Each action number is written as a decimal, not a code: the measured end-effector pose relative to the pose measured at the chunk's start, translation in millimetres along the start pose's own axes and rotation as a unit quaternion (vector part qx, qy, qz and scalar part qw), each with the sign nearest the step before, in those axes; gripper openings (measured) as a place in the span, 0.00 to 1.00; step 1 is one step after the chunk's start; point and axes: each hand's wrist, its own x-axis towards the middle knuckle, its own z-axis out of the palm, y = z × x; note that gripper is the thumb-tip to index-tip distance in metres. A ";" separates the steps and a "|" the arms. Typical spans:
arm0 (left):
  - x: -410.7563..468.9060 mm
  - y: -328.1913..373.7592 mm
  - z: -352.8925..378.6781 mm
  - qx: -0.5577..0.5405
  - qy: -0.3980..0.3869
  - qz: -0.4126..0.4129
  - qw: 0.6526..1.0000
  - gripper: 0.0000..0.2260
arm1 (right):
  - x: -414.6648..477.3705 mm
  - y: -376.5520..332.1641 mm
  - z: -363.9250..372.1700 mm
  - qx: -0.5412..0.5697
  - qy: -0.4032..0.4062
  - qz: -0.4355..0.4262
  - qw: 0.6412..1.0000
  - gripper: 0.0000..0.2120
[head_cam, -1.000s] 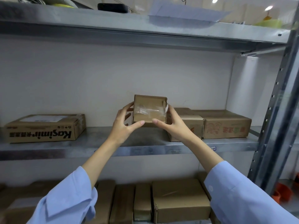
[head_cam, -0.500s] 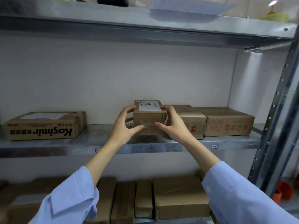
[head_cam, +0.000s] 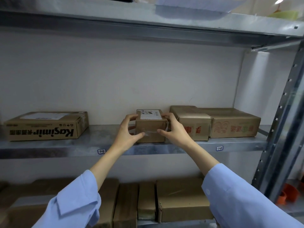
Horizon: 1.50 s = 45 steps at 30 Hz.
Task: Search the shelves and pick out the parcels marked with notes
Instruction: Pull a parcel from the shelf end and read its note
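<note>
Metal shelf | small parcel resting on it | left grip, right grip curled round its sides, arms outstretched

Light is dim and cool. 1 ceiling lamp glares above the right end of the upper shelf, which throws a broad shadow on the wall below. Lower boxes sit dark and soft. Sleeves are blurred. The right post leans from wide-angle distortion.
</note>
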 end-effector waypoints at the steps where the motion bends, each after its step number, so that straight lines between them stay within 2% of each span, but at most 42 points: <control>1: 0.5 0.4 -0.6 0.005 -0.003 -0.002 1.000 0.29 | 0.3 -0.9 -1.1 -0.004 0.003 -0.003 1.000 0.26; 5: 6.0 7.1 -6.7 0.054 0.017 -0.008 0.998 0.24 | 4.1 -10.5 -12.6 -0.025 0.034 -0.034 0.999 0.25; 10: 19.2 36.9 -11.2 0.212 0.055 0.063 0.974 0.23 | 9.7 -21.9 -42.1 -0.046 0.116 -0.089 0.988 0.22; 13: 22.0 55.4 1.0 0.314 0.040 0.095 0.944 0.24 | 9.2 -12.1 -63.4 -0.121 0.140 -0.101 0.978 0.23; 16: 22.4 68.3 22.0 0.357 0.019 0.116 0.927 0.26 | 6.9 9.4 -84.9 -0.246 0.125 -0.073 0.958 0.29; 20: 24.8 82.2 54.2 0.387 -0.002 0.129 0.913 0.29 | -1.0 36.5 -112.1 -0.307 0.091 -0.011 0.947 0.34; 25: 30.3 91.8 88.5 0.400 -0.035 0.105 0.910 0.31 | -10.6 57.5 -132.3 -0.281 0.065 0.020 0.957 0.37; 33: 33.2 89.2 108.5 0.427 -0.064 0.064 0.900 0.30 | -7.3 77.4 -140.3 -0.215 0.050 0.016 0.975 0.34; 39: 37.0 87.5 109.6 0.388 -0.058 0.046 0.919 0.29 | 0.2 86.2 -141.2 -0.213 0.048 0.008 0.976 0.31; 45: 37.5 89.0 113.6 0.384 -0.042 0.031 0.922 0.27 | 1.8 85.7 -137.6 -0.200 0.042 0.001 0.979 0.29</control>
